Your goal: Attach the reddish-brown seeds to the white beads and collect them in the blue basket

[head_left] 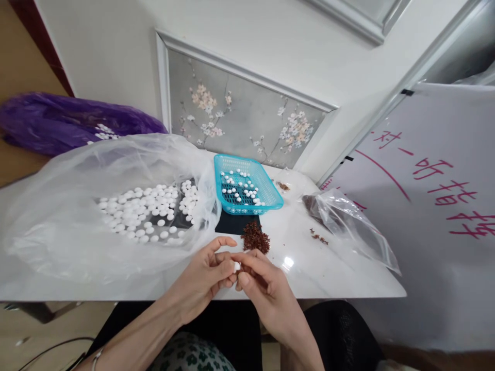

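Between the thumb and fingers of my left hand (pixel 214 268) is a small white ball (pixel 236 266). My right hand (pixel 263 281) meets it there, thumb and index finger pinched close to the ball; whatever they hold is too small to make out. Just beyond my hands lies a heap of small reddish-brown pieces (pixel 256 238) on the white table (pixel 301 268). A blue plastic basket (pixel 274 198) behind the heap holds several white balls. To the left, a large clear plastic bag (pixel 69 221) lies spread out with many more white balls (pixel 143 211) inside.
A purple bag (pixel 50 118) with white balls lies at the back left. On the right, a clear bag (pixel 351 221) holds dark brown material, with loose brown bits (pixel 319 237) beside it. A dark mat (pixel 234 223) lies under the basket. A whiteboard (pixel 425 247) stands right of the table.
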Motion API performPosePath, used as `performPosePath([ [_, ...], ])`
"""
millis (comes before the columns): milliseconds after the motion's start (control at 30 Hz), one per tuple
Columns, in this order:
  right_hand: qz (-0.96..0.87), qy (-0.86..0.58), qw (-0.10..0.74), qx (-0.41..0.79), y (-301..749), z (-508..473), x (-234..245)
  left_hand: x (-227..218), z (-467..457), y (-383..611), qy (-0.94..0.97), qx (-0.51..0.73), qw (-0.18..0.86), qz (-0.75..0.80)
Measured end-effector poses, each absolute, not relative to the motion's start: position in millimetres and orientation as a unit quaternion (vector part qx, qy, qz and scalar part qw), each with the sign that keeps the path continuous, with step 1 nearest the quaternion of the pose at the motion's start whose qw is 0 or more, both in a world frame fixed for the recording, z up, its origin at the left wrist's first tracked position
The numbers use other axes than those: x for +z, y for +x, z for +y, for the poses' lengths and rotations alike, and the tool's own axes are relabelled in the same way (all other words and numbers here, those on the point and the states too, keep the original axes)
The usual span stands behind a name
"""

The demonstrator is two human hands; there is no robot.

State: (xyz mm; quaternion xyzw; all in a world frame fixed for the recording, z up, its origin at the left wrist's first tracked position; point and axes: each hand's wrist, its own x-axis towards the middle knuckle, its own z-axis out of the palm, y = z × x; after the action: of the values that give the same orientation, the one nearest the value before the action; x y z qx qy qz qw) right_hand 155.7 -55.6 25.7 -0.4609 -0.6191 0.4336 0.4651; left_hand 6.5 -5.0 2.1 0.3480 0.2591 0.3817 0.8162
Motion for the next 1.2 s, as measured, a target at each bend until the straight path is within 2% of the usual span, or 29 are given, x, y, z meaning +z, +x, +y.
performPosePath([
  [167,-0.641,-0.495,0.448,0.378,153.5,-59.2,29.8,4.2,-5.0,7.2,0.371,0.370,0.805,0.279],
  [767,-0.645,-0.513,0.463,0.326,148.7,-58.6,28.8,6.5,-5.6,9.1,0.404,0.368,0.791,0.277],
  [1200,-0.633,-0.492,0.463,0.379,154.1,-58.8,23.2,4.3,-4.2,10.1,0.389,0.375,0.795,0.275],
])
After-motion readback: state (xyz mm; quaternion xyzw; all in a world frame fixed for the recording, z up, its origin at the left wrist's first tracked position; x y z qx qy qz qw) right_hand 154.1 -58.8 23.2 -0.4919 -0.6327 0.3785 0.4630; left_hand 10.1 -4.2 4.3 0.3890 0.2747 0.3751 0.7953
